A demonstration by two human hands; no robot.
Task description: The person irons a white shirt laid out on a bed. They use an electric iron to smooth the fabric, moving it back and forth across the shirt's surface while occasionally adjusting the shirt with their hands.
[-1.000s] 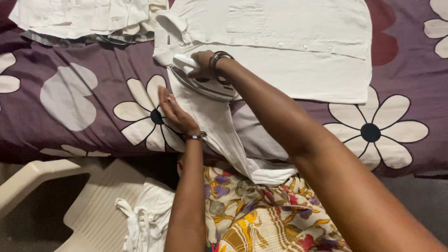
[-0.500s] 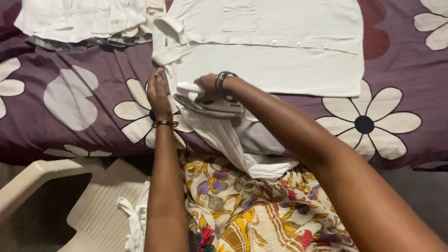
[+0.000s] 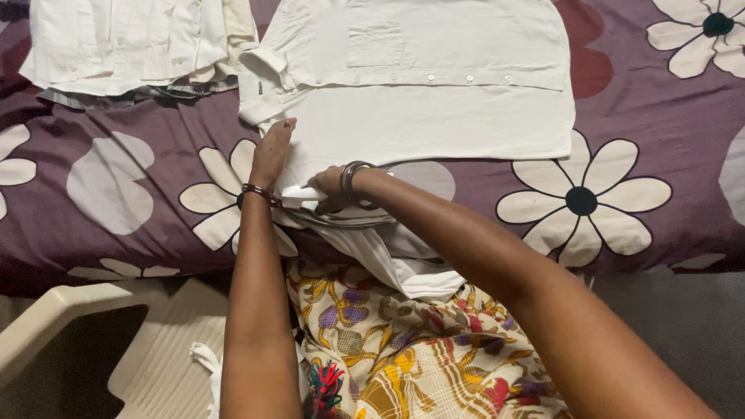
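Observation:
A white buttoned shirt (image 3: 434, 93) lies spread on a purple bedspread with white flowers (image 3: 116, 178). One sleeve (image 3: 380, 256) hangs toward me over the bed's edge. My right hand (image 3: 330, 188) grips the handle of a white clothes iron (image 3: 341, 216) resting on that sleeve near the edge. My left hand (image 3: 272, 151) lies flat with fingers together, pressing the shirt where the sleeve meets the body, just beside the iron. Both wrists wear bangles.
A stack of folded white shirts (image 3: 132, 43) sits at the far left of the bed. A cream plastic chair (image 3: 101, 334) with a white cloth (image 3: 209, 365) stands at lower left. Colourful patterned fabric (image 3: 403, 349) covers my lap.
My right hand has drawn the iron down the sleeve toward me, from near the collar to the bed's edge. My left hand slid up the sleeve to the shirt body.

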